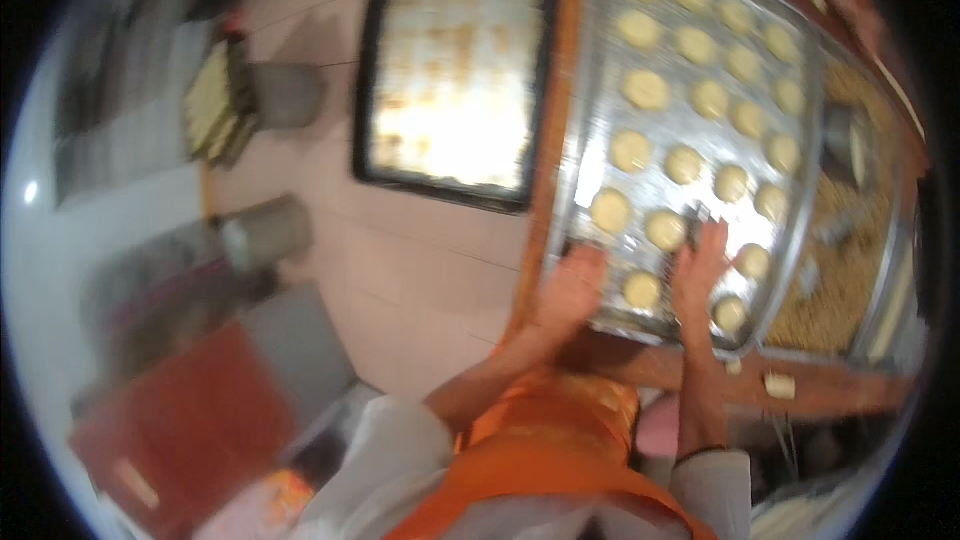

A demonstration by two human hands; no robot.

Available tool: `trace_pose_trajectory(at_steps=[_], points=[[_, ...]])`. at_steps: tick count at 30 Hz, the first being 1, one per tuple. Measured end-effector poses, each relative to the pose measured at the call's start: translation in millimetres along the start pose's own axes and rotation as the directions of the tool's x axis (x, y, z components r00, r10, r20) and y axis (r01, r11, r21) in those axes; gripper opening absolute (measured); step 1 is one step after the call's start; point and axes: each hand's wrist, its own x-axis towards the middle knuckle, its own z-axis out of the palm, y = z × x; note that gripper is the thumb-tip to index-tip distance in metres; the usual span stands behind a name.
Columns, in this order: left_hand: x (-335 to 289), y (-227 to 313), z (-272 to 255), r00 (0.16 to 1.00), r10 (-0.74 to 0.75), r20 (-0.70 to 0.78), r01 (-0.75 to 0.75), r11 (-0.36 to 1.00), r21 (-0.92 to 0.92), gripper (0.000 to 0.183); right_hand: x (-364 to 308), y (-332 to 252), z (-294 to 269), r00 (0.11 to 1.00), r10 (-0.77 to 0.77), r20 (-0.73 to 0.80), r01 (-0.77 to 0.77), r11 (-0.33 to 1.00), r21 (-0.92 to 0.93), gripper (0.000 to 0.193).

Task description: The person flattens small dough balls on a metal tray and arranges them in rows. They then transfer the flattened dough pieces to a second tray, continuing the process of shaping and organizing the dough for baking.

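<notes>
A shiny metal baking tray [590, 115] holds several pale, round dough pieces [645, 90] set out in rows. My right hand [700, 265] reaches over the tray's near part with its fingers stretched out, between a dough piece [665, 230] on its left and another [752, 261] on its right. Beside the tray's near left edge is my left hand [577, 282], close to a dough piece [641, 290]. Its fingers are smeared, so their grip does not show. Whether either hand touches the dough or the tray cannot be made out.
Right of the tray, a wide pan of brown crumbly filling [835, 315] holds a metal cup [848, 145]. The wooden table edge [800, 395] carries a small pale piece [779, 386]. A dark-rimmed baking sheet [455, 70] lies left of the table; a red-brown box-like surface [190, 420] is lower left.
</notes>
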Motion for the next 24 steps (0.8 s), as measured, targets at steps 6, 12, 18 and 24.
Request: trace_pose_trajectory(at_steps=[6, 12, 18, 24], points=[[14.6, 15.9, -32.7, 0.997, -0.053, 0.063, 0.046, 0.994, 0.101, 0.075, -0.6, -16.5, -16.4, 0.999, -0.048, -0.006, 0.048, 0.999, 0.007, 0.06], [18.6, 25.4, -65.7, 0.999, -0.018, -0.03, 0.019, 1.0, 0.026, 0.071, -21.5, -2.2, -23.9, 0.989, -0.01, -0.146, 0.052, 0.956, 0.288, 0.05], [85.1, -3.8, -59.8, 0.985, 0.062, -0.16, -0.044, 0.993, 0.113, 0.072, -38.7, -11.7, -63.0, 0.983, 0.069, 0.173, -0.106, 0.97, 0.219, 0.057], [93.7, 10.2, -65.7, 0.99, 0.022, -0.139, -0.01, 0.996, 0.084, 0.061, -62.9, 1.3, -58.1, 0.94, 0.063, 0.334, -0.095, 0.992, 0.078, 0.066]])
